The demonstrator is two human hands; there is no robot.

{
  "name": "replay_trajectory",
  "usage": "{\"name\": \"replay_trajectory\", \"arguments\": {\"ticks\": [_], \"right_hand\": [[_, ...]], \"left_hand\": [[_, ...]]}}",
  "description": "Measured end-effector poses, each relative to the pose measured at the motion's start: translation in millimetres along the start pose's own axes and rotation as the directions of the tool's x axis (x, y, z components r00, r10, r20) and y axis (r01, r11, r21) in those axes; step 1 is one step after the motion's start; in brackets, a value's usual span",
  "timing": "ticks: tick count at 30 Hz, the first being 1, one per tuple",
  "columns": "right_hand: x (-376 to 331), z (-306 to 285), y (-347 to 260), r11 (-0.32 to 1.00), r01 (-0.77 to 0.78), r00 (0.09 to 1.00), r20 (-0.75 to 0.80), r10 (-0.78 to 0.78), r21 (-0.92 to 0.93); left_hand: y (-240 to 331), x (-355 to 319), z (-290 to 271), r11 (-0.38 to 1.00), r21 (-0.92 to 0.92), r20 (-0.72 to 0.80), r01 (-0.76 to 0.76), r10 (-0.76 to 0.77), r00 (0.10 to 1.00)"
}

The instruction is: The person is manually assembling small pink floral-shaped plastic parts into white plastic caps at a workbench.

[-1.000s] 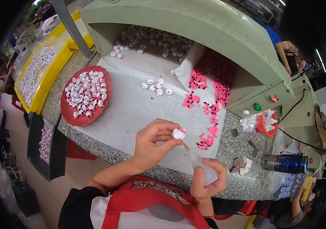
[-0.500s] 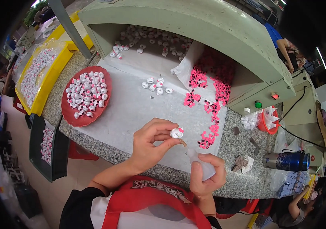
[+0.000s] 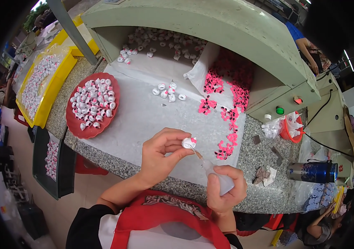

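Observation:
Between the thumb and fingers of my left hand [image 3: 158,155] is a small white round figure piece [image 3: 187,143] with pink spots. My right hand [image 3: 228,191] is wrapped round a translucent squeeze bottle [image 3: 223,181], tilted so that its thin nozzle reaches the white piece. Whether liquid comes out is too small to tell. Beyond my hands, several similar white pieces [image 3: 171,97] lie on the white paper sheet [image 3: 139,120]. Many more fill a red scalloped plate [image 3: 109,113] at the left. Small pink and black parts [image 3: 226,150] are scattered to the right of my hands.
A pale green metal housing [image 3: 210,23] arches over the table's back, with white pieces and pink parts inside. Yellow trays [image 3: 54,97] and a dark green bin [image 3: 65,182] stand left. At right are a red cup [image 3: 285,133] and a blue bottle [image 3: 313,172]. Other people work nearby.
My left hand and the white piece have shifted slightly left, and the piece looks a little turned. The nozzle stays at it. The right hand has hardly moved.

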State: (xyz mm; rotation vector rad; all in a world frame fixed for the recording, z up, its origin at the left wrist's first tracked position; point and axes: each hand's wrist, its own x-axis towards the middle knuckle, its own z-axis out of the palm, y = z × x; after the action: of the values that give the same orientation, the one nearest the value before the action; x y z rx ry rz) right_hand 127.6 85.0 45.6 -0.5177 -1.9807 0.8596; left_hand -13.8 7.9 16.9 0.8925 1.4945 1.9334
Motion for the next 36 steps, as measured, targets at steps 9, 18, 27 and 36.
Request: {"name": "replay_trajectory", "arguments": {"ticks": [9, 18, 27, 36], "right_hand": [[-3, -2, 2, 1.0, -0.023, 1.0, -0.002, 0.023, 0.003], [1, -3, 2, 1.0, -0.012, 1.0, -0.011, 0.012, 0.0], [2, -1, 5, 0.993, -0.104, 0.994, -0.033, 0.106, 0.063], [-5, -44, 130, 0.675, -0.659, 0.71, -0.02, 0.703, 0.333]], "left_hand": [[5, 2, -2, 0.961, -0.187, 0.037, 0.203, -0.2, 0.979], [4, 1, -5, 0.968, -0.16, 0.024, 0.191, -0.19, 0.982], [2, 0, -2, 0.974, -0.159, 0.047, 0.164, -0.158, 0.986], [-7, 4, 0, 0.967, -0.157, 0.07, 0.203, -0.194, 0.979]]}}
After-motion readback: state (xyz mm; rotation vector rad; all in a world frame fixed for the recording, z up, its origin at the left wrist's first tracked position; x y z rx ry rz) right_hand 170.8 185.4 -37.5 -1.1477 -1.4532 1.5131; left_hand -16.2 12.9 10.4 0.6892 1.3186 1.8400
